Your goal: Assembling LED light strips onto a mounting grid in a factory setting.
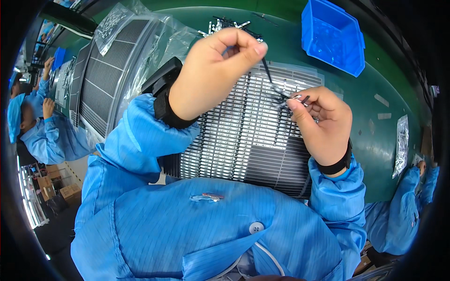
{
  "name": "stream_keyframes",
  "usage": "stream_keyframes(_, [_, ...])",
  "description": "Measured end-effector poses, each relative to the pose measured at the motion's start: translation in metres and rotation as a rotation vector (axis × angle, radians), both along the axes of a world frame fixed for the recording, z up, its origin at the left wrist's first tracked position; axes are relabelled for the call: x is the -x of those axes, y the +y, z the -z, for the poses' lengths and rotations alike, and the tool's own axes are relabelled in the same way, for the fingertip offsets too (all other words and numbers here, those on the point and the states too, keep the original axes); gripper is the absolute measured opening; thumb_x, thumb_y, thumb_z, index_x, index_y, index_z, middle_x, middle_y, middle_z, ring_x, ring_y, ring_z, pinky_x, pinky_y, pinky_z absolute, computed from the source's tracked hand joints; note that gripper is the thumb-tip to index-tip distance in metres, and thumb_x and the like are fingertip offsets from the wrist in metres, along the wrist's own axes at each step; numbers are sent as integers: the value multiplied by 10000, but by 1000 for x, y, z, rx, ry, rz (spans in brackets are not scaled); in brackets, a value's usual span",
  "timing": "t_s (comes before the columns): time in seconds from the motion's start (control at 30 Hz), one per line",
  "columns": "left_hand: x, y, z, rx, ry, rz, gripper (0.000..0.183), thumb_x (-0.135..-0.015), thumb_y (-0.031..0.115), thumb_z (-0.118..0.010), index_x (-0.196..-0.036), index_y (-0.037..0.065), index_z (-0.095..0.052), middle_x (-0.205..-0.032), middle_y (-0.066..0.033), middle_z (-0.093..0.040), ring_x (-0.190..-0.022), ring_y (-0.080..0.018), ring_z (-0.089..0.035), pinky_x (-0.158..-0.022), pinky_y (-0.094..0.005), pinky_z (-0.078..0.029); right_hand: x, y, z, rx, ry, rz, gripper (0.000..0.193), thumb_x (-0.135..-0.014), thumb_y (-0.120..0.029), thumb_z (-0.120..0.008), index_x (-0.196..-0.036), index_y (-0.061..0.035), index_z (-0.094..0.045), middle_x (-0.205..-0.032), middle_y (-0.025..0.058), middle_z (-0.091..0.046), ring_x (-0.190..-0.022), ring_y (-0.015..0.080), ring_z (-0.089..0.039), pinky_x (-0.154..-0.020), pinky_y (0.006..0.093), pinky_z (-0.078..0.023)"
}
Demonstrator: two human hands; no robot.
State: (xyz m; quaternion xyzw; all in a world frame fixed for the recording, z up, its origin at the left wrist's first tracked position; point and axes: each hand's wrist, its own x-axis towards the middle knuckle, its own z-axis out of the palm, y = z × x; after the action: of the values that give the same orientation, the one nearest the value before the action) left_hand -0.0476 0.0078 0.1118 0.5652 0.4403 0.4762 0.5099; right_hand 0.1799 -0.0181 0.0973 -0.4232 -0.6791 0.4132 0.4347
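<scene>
My left hand (222, 70) is raised over the work, thumb and forefinger closed on the upper end of a thin black strip (267, 71). The strip slants down toward my right hand (326, 124), whose thumb and fingers pinch a small bunch of short black and white strips (298, 99). Whether the thin strip joins the bunch, I cannot tell. Under both hands lies a dark ribbed tray (274, 166), with rows of small white dotted strips (220, 150) over much of it. Its lower right part shows bare ribs. My left hand and forearm hide the tray's upper left part.
Loose black and white strips (229, 25) lie piled at the back. A blue bin (307, 40) stands back right, and a clear bag (401, 146) lies right. Plastic-wrapped ribbed trays (105, 77) sit left on the green table (370, 107). Co-workers in blue sit at both sides.
</scene>
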Motion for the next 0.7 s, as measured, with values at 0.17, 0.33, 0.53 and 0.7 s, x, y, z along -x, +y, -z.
stream_keyframes(0.17, [8,9,0,-53,-106,-171,148,-998,199,-683,-1015,53,-677,-797,63,-560,-708,-25,-456,-636,-194,-350,-1,0,5,73,37,10,173,-850,18,-780,-999,30,-691,-943,84,-724,-680,54,-646,-612,191,-518])
stream_keyframes(0.33, [12,7,1,-43,-162,-138,116,-995,171,-676,-1011,56,-678,-811,61,-570,-722,-27,-477,-652,-195,-367,12,-4,-20,149,40,66,297,-836,48,-768,-1117,28,-673,-1096,119,-702,-632,26,-600,-555,174,-477])
stream_keyframes(0.53, [8,-1,-4,-97,-87,-141,73,-930,102,-735,-941,45,-690,-830,26,-606,-724,-61,-513,-646,-224,-397,3,0,-15,-148,-97,97,272,-827,51,-758,-1094,29,-709,-1023,106,-708,-614,62,-586,-538,189,-439])
stream_keyframes(0.7, [3,-19,-10,-1156,487,104,287,-732,61,-771,-1017,49,-743,-876,-62,-653,-743,-230,-607,-618,-339,-493,0,-3,-29,-100,-51,-342,160,-843,-24,-753,-986,27,-702,-795,103,-670,-672,168,-614,-594,293,-461])
